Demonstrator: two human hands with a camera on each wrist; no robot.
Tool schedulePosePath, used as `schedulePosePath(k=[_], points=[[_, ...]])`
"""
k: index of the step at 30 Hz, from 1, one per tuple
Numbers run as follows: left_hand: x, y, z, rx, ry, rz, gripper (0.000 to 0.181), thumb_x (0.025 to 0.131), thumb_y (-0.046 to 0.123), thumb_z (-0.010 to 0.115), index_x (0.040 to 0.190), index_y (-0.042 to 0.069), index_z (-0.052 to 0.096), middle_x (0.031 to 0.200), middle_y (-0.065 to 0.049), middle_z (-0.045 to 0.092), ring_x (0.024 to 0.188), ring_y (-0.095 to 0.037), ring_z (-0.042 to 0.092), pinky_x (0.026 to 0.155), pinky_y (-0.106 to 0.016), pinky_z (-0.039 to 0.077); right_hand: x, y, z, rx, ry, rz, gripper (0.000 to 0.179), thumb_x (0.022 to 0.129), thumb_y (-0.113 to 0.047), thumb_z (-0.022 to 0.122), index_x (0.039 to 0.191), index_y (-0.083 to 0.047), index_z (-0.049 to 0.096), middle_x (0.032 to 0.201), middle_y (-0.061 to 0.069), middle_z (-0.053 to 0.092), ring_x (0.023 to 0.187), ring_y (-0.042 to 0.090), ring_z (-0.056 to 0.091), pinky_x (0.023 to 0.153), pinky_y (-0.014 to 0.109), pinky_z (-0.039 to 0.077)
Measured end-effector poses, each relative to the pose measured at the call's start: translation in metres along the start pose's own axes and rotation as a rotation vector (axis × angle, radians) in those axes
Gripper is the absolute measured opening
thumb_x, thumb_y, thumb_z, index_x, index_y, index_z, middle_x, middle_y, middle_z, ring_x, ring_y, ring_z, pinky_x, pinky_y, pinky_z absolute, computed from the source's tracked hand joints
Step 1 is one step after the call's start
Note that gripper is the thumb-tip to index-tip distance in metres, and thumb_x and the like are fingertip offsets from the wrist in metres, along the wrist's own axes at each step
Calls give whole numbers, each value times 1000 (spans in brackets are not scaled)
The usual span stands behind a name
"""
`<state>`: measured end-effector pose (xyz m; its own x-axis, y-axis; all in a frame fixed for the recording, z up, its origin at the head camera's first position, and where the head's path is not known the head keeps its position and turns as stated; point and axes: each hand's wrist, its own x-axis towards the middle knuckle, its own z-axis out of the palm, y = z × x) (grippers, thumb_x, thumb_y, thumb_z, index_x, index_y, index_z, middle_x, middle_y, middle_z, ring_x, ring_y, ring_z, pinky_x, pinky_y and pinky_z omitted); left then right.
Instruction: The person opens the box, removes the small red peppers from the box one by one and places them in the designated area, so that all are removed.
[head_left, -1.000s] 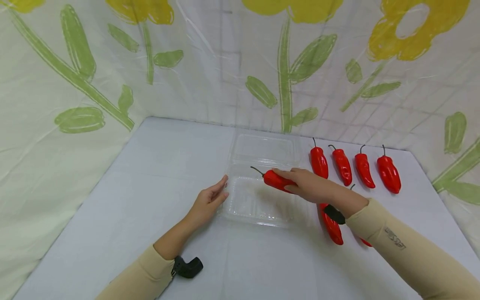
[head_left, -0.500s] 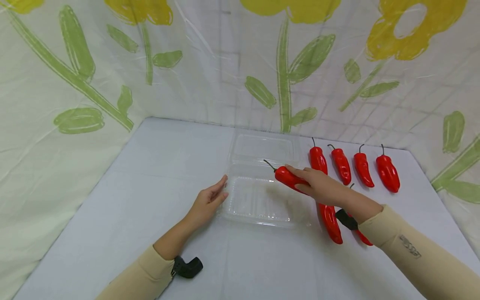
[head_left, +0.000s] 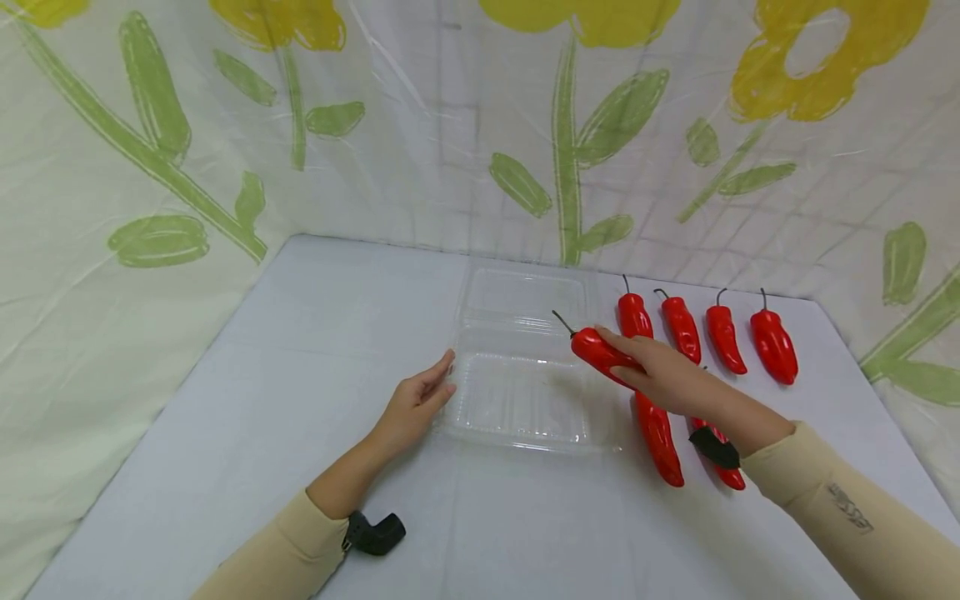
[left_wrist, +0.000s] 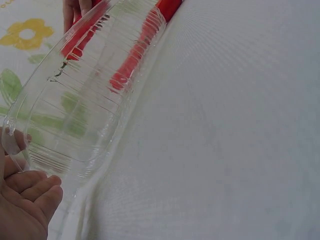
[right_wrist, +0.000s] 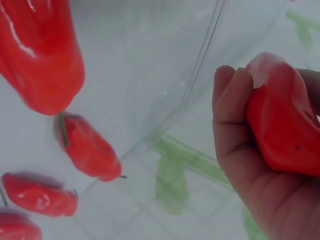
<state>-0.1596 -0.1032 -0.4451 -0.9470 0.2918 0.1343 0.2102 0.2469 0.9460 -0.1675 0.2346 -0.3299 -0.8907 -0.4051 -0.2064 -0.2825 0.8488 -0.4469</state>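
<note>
In the head view, a clear plastic clamshell container [head_left: 525, 448] lies unfolded on the table, its lid [head_left: 528, 296] toward the back wall. My left hand [head_left: 405, 410] rests against the container's left side with relaxed fingers; one finger shows through the clear corner [left_wrist: 11, 131] in the left wrist view. Above the container's right side, my right hand [head_left: 663, 375] grips a red chili pepper [head_left: 596, 348], stem pointing up and left. The right wrist view shows the fingers wrapped around this pepper [right_wrist: 280, 120].
Several more red peppers lie at the right: a back row with one pepper [head_left: 774, 346] at its far end, and a front pair, pepper [head_left: 660, 442] and pepper [head_left: 727, 477], partly under my right arm. A flower-printed sheet [head_left: 405, 167] hangs behind the white table [head_left: 300, 333].
My right hand has moved right and slightly back with the pepper, from over the container's middle to its right side. My left hand has stayed in place.
</note>
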Motion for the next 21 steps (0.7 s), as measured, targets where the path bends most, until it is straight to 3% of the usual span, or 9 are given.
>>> schedulePosePath(k=[7,16,21], points=[[1,0,0,6,-3,-3,50,94,6,52,139,-7,34,147,-17,33,135,-28,35,108,-34,33,-11,8,-5,45,21,41,68,90,-25,60,148,-19,26,130,19,49,117,36,44,76,39,57],[0,2,0,-2,-1,-13,50,94,7,52,139,-5,35,147,-15,33,135,-26,35,108,-33,33,-22,26,-4,78,82,82,65,91,-23,58,148,-14,27,121,20,53,105,32,47,68,30,55],[0,2,0,-6,-6,-20,50,94,7,52,139,-5,34,148,-15,32,135,-26,35,107,-33,33,-31,38,-3,96,119,128,64,92,-28,56,147,-12,27,127,25,50,109,37,47,72,38,58]])
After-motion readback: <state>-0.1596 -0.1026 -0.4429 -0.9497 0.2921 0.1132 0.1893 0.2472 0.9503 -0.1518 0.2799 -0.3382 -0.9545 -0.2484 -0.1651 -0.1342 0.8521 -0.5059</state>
